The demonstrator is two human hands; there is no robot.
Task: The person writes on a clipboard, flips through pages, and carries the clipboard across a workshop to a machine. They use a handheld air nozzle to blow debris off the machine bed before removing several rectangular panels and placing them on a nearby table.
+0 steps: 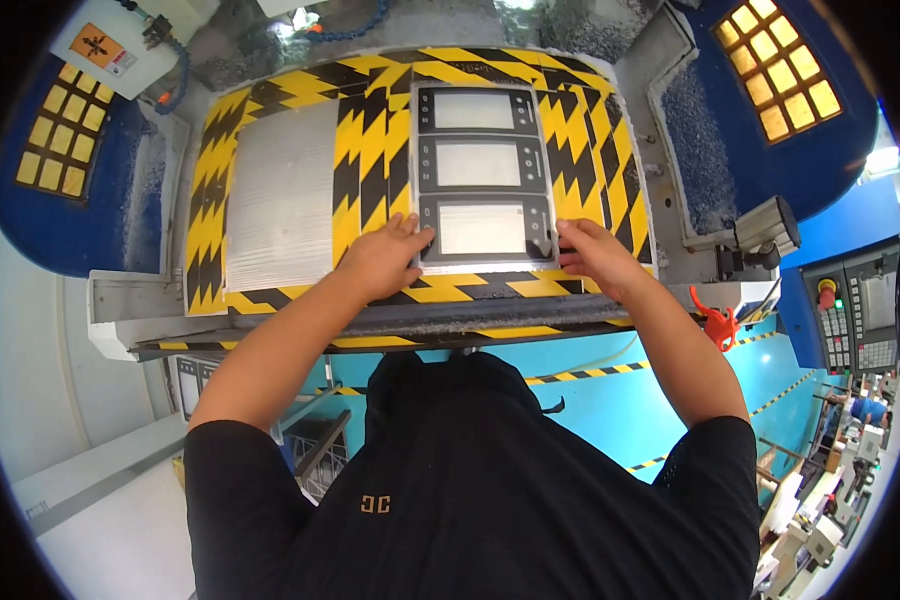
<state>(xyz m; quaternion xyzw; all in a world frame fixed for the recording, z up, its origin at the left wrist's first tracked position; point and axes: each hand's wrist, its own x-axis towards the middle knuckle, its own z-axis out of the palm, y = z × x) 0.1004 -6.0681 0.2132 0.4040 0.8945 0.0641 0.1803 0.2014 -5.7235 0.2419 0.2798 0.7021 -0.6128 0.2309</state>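
Three dark-grey framed panels with pale, see-through windows lie in a column on the machine bed: a far panel [473,113], a middle panel [478,164] and a near panel [482,230]. My left hand [380,262] rests at the near panel's left edge, fingers apart and fingertips touching its border. At the opposite edge, my right hand [600,255] has its fingers stretched toward the panel's lower right corner, thumb apart from them. Neither hand wraps round anything that I can see. Yellow-and-black striped tape [373,160] surrounds the panels.
Left of the panels lies a pale ribbed plate [282,200]. Blue machine walls with barred windows stand on both sides. A red-orange spray gun [715,318] hangs at the front right, near a control panel [852,310]. A blue coolant hose [350,33] is at the back.
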